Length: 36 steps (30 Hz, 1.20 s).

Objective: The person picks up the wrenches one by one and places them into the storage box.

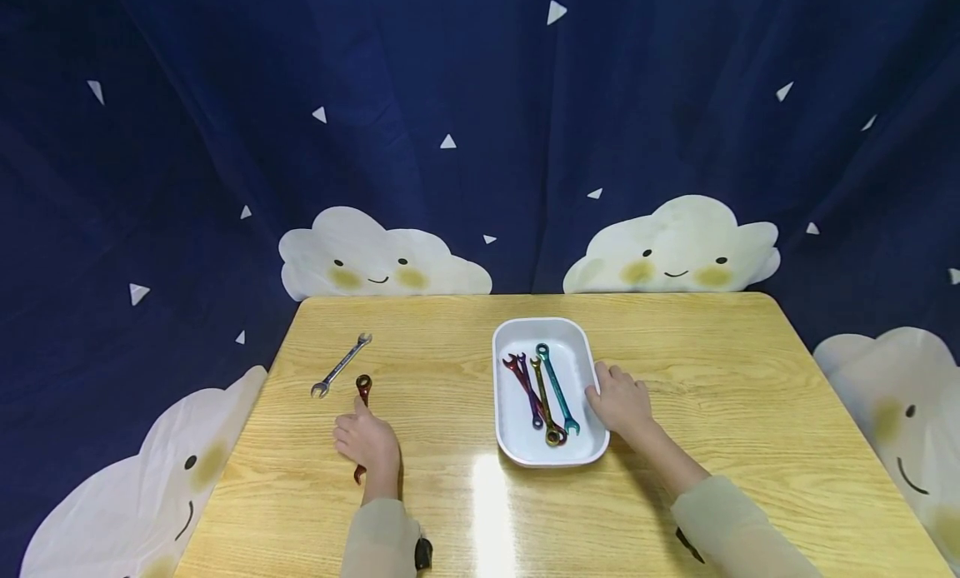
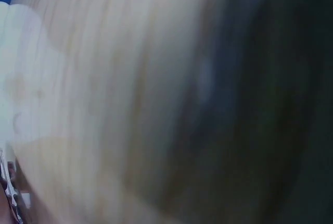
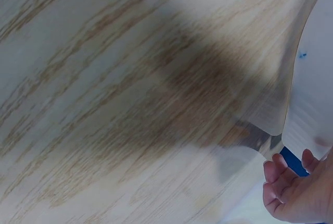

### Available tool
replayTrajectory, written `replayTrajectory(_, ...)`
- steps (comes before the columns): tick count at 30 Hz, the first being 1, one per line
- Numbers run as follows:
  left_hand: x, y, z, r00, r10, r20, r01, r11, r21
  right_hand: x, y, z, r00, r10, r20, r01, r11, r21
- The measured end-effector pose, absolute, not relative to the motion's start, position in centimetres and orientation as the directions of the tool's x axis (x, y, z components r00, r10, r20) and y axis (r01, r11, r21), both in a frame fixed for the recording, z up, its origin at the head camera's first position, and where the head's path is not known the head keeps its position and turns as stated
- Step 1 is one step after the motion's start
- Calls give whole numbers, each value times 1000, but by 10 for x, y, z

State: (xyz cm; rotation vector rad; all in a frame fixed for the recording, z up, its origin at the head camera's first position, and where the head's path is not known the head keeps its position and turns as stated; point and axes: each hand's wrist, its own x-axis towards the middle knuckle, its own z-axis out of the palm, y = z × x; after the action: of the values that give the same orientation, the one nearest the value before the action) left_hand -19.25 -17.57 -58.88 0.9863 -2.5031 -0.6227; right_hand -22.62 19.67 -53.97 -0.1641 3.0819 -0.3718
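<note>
My left hand (image 1: 367, 440) lies over a dark red ratchet wrench (image 1: 363, 384) on the table, gripping its middle; the ring end and the lower end stick out past the hand. Up and left of it rests a silver open-end wrench (image 1: 342, 365). At the right side of a white tray (image 1: 504, 411), my right hand (image 1: 622, 401) has its thumb at the rim and its other fingers loosely bent outside. Inside the tray lie a teal wrench (image 1: 557, 386), a gold one (image 1: 543, 391), and red and purple ones (image 1: 529, 386) crossing each other.
The wooden table (image 1: 712, 370) reaches back to a dark blue curtain (image 1: 480, 78) printed with clouds and white triangles. The left wrist view is mostly blurred table grain and a dark shape.
</note>
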Motion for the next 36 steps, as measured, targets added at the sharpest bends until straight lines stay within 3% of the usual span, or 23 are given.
replayTrajectory(20, -201, -155, -578, -685, -664, 299, -434, 701, 566, -224, 196, -537, -994, -111, 0, -108, 963, -248)
replayTrajectory(29, -208, -140, -567, -740, -624, 253, -412, 717, 563, -224, 196, -538, -994, -107, 3, -104, 962, -251)
replayTrajectory(36, -213, -126, -558, -749, -596, 290, -370, 739, 563, -224, 197, -538, -994, -109, -1, -105, 964, -245)
